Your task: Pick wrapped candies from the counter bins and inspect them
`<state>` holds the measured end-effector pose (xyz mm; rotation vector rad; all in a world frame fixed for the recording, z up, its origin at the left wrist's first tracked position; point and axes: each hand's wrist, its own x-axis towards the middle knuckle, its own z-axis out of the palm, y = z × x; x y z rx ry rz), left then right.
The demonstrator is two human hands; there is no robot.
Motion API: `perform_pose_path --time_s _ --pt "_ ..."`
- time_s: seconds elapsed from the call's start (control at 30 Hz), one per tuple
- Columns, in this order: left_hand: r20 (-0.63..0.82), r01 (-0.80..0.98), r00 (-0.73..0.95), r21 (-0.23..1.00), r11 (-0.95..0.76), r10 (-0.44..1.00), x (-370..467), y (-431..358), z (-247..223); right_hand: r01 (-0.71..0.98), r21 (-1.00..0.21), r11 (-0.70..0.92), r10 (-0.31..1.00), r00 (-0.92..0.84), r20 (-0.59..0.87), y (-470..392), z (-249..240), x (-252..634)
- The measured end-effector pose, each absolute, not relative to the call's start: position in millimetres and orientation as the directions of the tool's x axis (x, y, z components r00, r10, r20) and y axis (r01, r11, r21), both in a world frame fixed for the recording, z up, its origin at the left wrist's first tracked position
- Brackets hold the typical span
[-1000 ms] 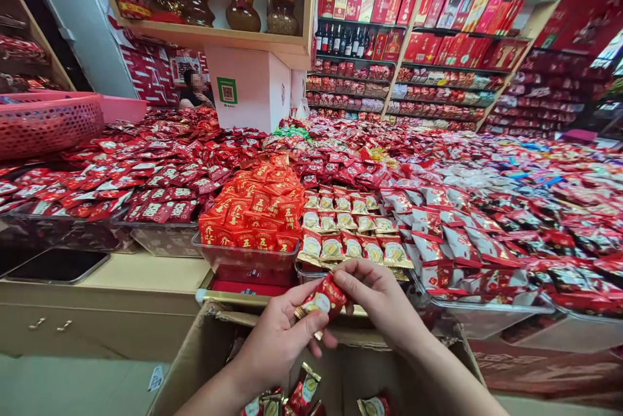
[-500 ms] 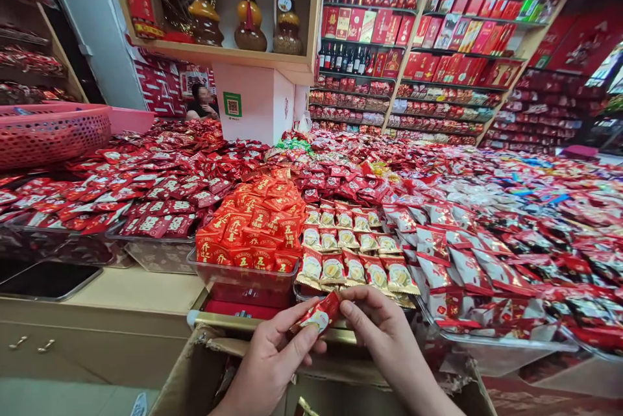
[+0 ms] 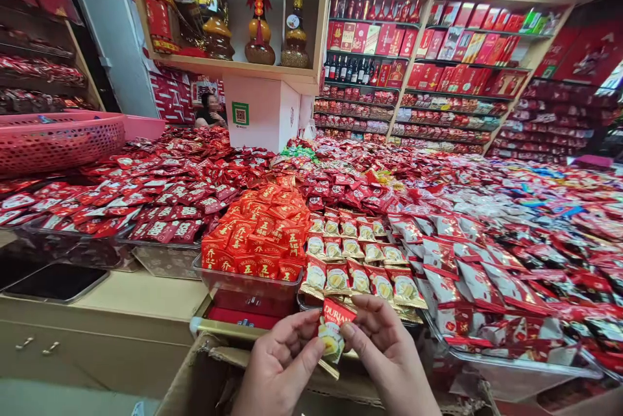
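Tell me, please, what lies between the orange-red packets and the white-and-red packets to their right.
Rows of gold-edged packets lie there in the head view, just beyond the held packet.

Beyond the left hand (image 3: 277, 361) and right hand (image 3: 392, 351), a beige counter (image 3: 156, 296) carries clear trays (image 3: 250, 281) heaped with wrapped sweets (image 3: 260, 231). On its bare stretch left of the grip, a dark tablet (image 3: 56, 283) lies flat.

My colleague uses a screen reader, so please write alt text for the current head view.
The left hand and right hand hold a small red-and-gold packet above a cardboard box. Beyond, similar packets lie in rows beside orange-red packets in a clear tray.
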<state>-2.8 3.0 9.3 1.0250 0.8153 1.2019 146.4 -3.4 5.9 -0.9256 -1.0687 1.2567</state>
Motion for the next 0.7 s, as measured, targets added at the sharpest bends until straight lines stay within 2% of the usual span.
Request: perform_pose_path --time_s 0.27,0.4,0.47,0.53,0.6,0.63,0.7 --pt "-0.03 -0.341 0.161 0.936 0.084 0.987 -3 3 12 -0.129 -0.966 0.223 0.972 0.098 0.211 -9 1 138" --pt "-0.011 -0.309 0.211 0.948 0.078 0.977 -5 3 9 0.185 -0.912 0.367 0.93 -0.039 0.367 -14 2 137" --pt "0.032 -0.262 0.212 0.965 0.025 0.977 -8 6 6 0.37 -0.807 0.46 0.882 -0.083 0.465 -10 16 149" --pt "0.071 -0.186 0.172 0.982 -0.039 0.982 -12 12 1 0.558 -0.675 0.483 0.831 -0.049 0.555 5 42 170" --pt "0.081 -0.123 0.145 0.99 -0.063 0.986 -15 18 -5 0.753 -0.537 0.38 0.803 0.02 0.595 30 71 196" --pt "0.073 -0.102 0.146 0.993 -0.059 0.987 -16 20 -8 0.834 -0.465 0.298 0.821 0.024 0.571 46 84 208" --pt "0.072 -0.072 0.159 0.995 -0.061 0.985 -17 23 -14 0.96 -0.267 0.081 0.907 0.04 0.42 80 103 230"
